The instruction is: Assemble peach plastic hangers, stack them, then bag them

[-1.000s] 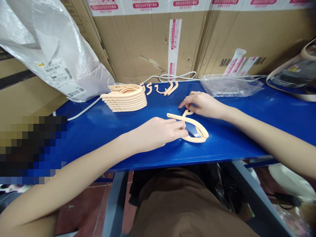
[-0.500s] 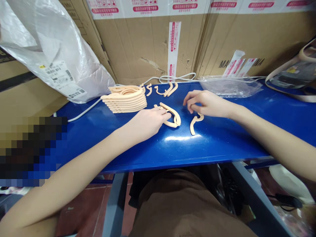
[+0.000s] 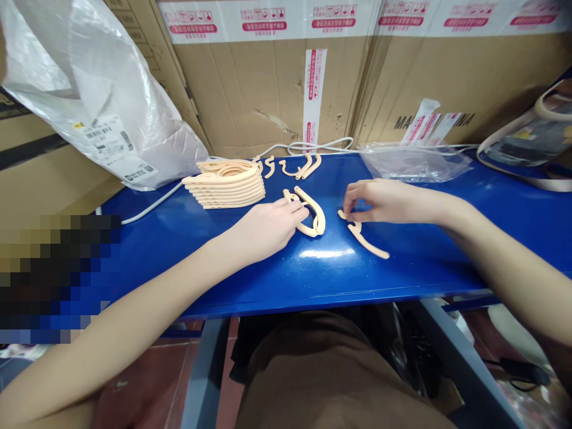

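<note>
My left hand [image 3: 279,223] grips a peach plastic folding hanger [image 3: 318,221] lying on the blue table, its arms folded into a loop. To the right, my right hand [image 3: 369,201] has its fingertips closed on the top of a loose curved hanger hook piece [image 3: 370,247], whose long end points toward the table's front edge. Left of centre, behind my left hand, sits a stack of folded hangers [image 3: 227,190]. Farther back lie several small loose hanger pieces [image 3: 289,169].
A silvery plastic bag [image 3: 134,113] with a label leans at the left. Cardboard boxes [image 3: 250,89] line the back, with a white cable [image 3: 149,211] along them. A clear plastic bag [image 3: 415,164] lies at the back right, beside a strapped clear bag [image 3: 527,140].
My right hand has come down onto the loose hook piece, which has turned so its long end points right and forward. My left hand stays on the folding hanger, which has tilted slightly.
</note>
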The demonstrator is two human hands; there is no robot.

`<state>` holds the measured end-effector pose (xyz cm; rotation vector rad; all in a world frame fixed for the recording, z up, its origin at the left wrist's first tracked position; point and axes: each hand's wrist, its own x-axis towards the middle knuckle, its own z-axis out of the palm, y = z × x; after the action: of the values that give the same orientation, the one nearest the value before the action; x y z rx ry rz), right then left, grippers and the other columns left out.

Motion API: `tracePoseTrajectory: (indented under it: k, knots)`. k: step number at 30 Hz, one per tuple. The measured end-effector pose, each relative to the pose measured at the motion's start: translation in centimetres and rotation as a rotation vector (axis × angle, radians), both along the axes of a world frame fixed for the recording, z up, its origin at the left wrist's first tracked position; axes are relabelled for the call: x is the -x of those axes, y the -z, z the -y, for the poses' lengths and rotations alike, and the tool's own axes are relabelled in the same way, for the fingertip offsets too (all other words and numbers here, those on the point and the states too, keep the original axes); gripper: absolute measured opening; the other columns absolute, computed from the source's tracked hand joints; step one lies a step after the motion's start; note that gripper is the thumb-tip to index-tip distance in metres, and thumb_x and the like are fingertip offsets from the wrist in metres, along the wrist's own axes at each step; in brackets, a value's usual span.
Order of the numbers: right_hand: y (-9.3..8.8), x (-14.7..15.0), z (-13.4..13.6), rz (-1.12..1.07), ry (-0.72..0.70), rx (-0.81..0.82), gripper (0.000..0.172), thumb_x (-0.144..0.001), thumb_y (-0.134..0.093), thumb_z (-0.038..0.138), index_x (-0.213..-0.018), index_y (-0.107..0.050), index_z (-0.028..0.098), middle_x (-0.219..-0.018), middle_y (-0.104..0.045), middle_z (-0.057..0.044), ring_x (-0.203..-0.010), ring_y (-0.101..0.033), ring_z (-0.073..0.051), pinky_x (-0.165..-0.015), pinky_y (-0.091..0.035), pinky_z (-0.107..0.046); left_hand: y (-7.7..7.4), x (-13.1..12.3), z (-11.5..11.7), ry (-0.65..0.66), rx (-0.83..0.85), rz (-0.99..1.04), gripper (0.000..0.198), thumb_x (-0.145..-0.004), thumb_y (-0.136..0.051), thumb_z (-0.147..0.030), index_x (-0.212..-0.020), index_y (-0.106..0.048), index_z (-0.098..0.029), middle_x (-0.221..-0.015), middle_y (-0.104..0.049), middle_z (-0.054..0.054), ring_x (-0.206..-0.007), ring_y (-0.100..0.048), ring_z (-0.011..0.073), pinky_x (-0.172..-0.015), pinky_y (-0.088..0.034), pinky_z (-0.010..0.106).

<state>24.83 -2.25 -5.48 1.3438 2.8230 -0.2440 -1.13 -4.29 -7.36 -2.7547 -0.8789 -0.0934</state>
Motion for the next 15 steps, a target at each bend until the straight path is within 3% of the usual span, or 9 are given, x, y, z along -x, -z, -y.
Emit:
tracePoseTrajectory:
  k: [2,4,10,15]
  knots:
    - [0.1,0.02,-0.28,-0.083,-0.149,0.033,0.026,-0.088,-0.051,0.038,-0.091,-0.069,0.02,-0.099,-0.066,-0.008,-0.092,-0.06,-0.022,-0.082,-0.046,-0.034,0.15,-0.05,-0.01,0.019,-0.006,-0.016,0.027,-0.094,-0.043,-0.007,-0.115,-0.06,-0.01,-0.118,-0.065,0.01,-0.106,-0.061,0.0236,-0.087,-0.052,0.033]
    - [0.16,-0.01,-0.37,-0.091,-0.176,0.043,0.025,-0.088,-0.051,0.037,-0.091,-0.069,0.019,-0.098,-0.065,-0.008,-0.093,-0.059,-0.023,-0.083,-0.045,-0.036,0.28,-0.09,-0.02,0.022,-0.004,-0.032,0.028,-0.093,-0.042,-0.007,-0.116,-0.058,-0.01,-0.118,-0.064,0.01,-0.105,-0.061,0.0237,-0.086,-0.053,0.034]
    - [0.32,-0.35,-0.25,-0.115,-0.015,0.127,0.008,-0.076,-0.058,0.023,-0.084,-0.06,0.022,-0.083,-0.066,-0.001,-0.074,-0.06,-0.017,-0.065,-0.044,-0.029,0.46,0.03,-0.01,-0.004,0.031,-0.009,0.029,-0.092,-0.041,-0.007,-0.116,-0.056,-0.012,-0.128,-0.058,0.013,-0.113,-0.058,0.0245,-0.084,-0.053,0.033]
    - [0.55,0.01,-0.47,-0.231,0.043,0.011,0.015,-0.073,-0.06,0.022,-0.085,-0.052,0.022,-0.077,-0.063,0.0,-0.065,-0.057,-0.015,-0.059,-0.042,-0.028,0.56,0.16,-0.08,0.006,0.038,0.007,0.029,-0.092,-0.041,-0.007,-0.116,-0.057,-0.012,-0.126,-0.058,0.013,-0.112,-0.059,0.024,-0.086,-0.052,0.033]
